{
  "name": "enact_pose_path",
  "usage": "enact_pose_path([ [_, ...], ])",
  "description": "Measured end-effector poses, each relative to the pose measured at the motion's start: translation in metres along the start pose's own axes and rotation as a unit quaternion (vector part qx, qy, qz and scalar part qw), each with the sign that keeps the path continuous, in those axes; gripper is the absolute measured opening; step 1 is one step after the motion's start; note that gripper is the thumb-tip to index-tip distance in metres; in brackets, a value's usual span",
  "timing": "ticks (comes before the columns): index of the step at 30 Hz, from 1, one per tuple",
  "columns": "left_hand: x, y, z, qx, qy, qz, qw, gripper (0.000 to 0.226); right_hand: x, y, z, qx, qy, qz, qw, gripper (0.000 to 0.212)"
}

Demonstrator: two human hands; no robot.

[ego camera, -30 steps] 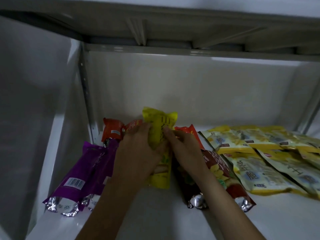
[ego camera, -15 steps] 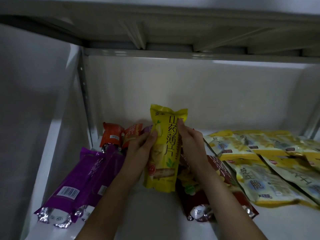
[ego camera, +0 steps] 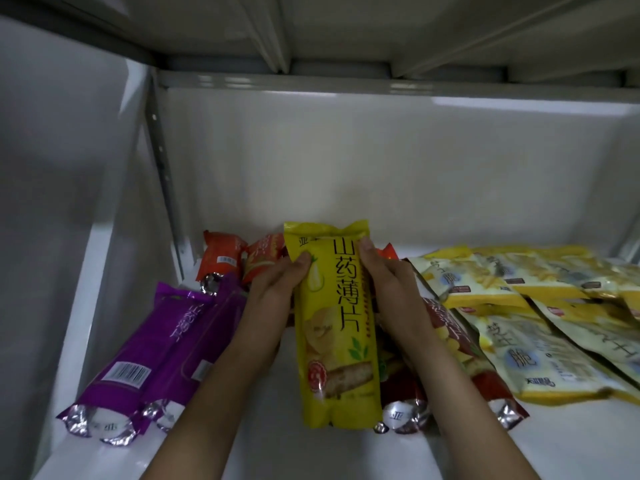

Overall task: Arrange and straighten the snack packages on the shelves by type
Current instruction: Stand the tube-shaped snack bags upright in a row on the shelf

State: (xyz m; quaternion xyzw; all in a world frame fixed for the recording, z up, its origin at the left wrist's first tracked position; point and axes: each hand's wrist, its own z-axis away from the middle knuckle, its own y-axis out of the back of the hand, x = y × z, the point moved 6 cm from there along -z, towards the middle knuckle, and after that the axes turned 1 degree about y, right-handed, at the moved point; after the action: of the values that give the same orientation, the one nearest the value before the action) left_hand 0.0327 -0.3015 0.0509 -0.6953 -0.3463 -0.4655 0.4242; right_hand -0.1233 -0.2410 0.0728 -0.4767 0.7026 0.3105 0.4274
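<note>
Here both hands clasp the tall yellow foil snack packet (ego camera: 335,327) by its upper sides, left hand (ego camera: 277,289) and right hand (ego camera: 391,289) curled round it, above the white metal shelf (ego camera: 519,445). Left of the grip lie purple foil packets (ego camera: 156,358) and orange-red packets (ego camera: 239,254); under and right, dark red packets (ego camera: 460,344), then pale yellow flat bags (ego camera: 519,348).

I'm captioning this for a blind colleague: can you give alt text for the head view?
Both hands, left hand and right hand, grip a long yellow snack package upright on a white shelf, with purple packages on the left and pale yellow packages on the right.
</note>
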Motion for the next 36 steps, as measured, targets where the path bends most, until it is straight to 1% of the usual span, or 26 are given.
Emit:
enact_pose_path([
  [2, -0.001, -0.002, 0.004, -0.002, -0.004, -0.013, 1.000, 0.026, 0.000, 0.002, 0.001, 0.001, -0.022, -0.031, 0.999, 0.083],
  [4, -0.005, -0.003, 0.007, -0.010, 0.010, -0.005, 1.000, 0.024, 0.001, 0.005, 0.004, 0.014, -0.054, -0.062, 0.997, 0.060],
  [5, -0.007, -0.002, 0.007, -0.013, 0.015, 0.003, 1.000, 0.024, 0.001, 0.005, 0.005, 0.014, -0.068, -0.074, 0.995, 0.053],
  [6, -0.010, -0.001, 0.006, -0.016, 0.021, 0.012, 1.000, 0.027, 0.001, 0.005, 0.006, 0.015, -0.075, -0.080, 0.994, 0.050],
  [7, -0.013, -0.001, 0.006, -0.024, 0.030, 0.023, 0.999, 0.034, 0.001, 0.005, 0.005, 0.019, -0.076, -0.082, 0.994, 0.049],
  [10, -0.023, -0.009, 0.008, -0.072, 0.093, 0.074, 0.990, 0.078, 0.003, 0.005, 0.003, 0.054, -0.065, -0.089, 0.992, 0.045],
  [11, -0.024, -0.011, 0.009, -0.082, 0.108, 0.080, 0.987, 0.087, 0.005, 0.005, 0.002, 0.062, -0.068, -0.090, 0.992, 0.044],
  [12, -0.024, -0.012, 0.010, -0.082, 0.104, 0.074, 0.988, 0.088, 0.006, 0.006, 0.000, 0.068, -0.073, -0.094, 0.991, 0.042],
  [13, -0.021, -0.010, 0.010, -0.075, 0.085, 0.049, 0.992, 0.079, 0.009, 0.007, 0.000, 0.069, -0.082, -0.102, 0.989, 0.039],
  [15, -0.016, -0.008, 0.010, -0.060, 0.040, -0.005, 0.997, 0.052, 0.011, 0.006, 0.000, 0.055, -0.103, -0.120, 0.986, 0.033],
  [16, -0.013, -0.008, 0.012, -0.056, 0.027, -0.018, 0.998, 0.044, 0.011, 0.005, 0.000, 0.040, -0.111, -0.122, 0.985, 0.034],
  [18, -0.010, -0.008, 0.014, -0.056, 0.017, -0.025, 0.998, 0.038, 0.012, 0.002, 0.001, 0.011, -0.132, -0.117, 0.984, 0.046],
  [19, -0.010, -0.009, 0.014, -0.062, 0.019, -0.025, 0.998, 0.036, 0.013, 0.001, 0.001, 0.007, -0.141, -0.116, 0.983, 0.048],
  [21, -0.012, -0.012, 0.014, -0.070, 0.028, -0.032, 0.997, 0.038, 0.011, 0.004, 0.001, 0.026, -0.148, -0.118, 0.982, 0.044],
  [24, -0.018, -0.014, 0.015, -0.075, 0.055, -0.030, 0.995, 0.051, 0.011, 0.011, 0.001, 0.078, -0.150, -0.127, 0.977, 0.039],
  [26, -0.021, -0.017, 0.016, -0.103, 0.078, -0.026, 0.991, 0.058, 0.014, 0.015, -0.001, 0.107, -0.145, -0.134, 0.975, 0.032],
  [28, -0.021, -0.022, 0.019, -0.132, 0.098, -0.032, 0.986, 0.058, 0.016, 0.017, -0.002, 0.127, -0.136, -0.136, 0.973, 0.032],
  [29, -0.020, -0.023, 0.020, -0.135, 0.099, -0.038, 0.985, 0.057, 0.015, 0.017, -0.002, 0.127, -0.136, -0.141, 0.972, 0.037],
  [30, -0.019, -0.023, 0.020, -0.130, 0.094, -0.044, 0.986, 0.058, 0.015, 0.015, -0.002, 0.122, -0.140, -0.142, 0.972, 0.045],
  [31, -0.018, -0.023, 0.020, -0.123, 0.087, -0.047, 0.987, 0.058, 0.014, 0.014, -0.002, 0.111, -0.142, -0.139, 0.974, 0.049],
  [33, -0.016, -0.021, 0.019, -0.104, 0.074, -0.049, 0.991, 0.056, 0.011, 0.010, -0.001, 0.075, -0.138, -0.128, 0.979, 0.043],
  [36, -0.013, -0.015, 0.016, -0.070, 0.057, -0.044, 0.995, 0.056, 0.009, 0.000, 0.001, -0.006, -0.128, -0.096, 0.987, 0.034],
])
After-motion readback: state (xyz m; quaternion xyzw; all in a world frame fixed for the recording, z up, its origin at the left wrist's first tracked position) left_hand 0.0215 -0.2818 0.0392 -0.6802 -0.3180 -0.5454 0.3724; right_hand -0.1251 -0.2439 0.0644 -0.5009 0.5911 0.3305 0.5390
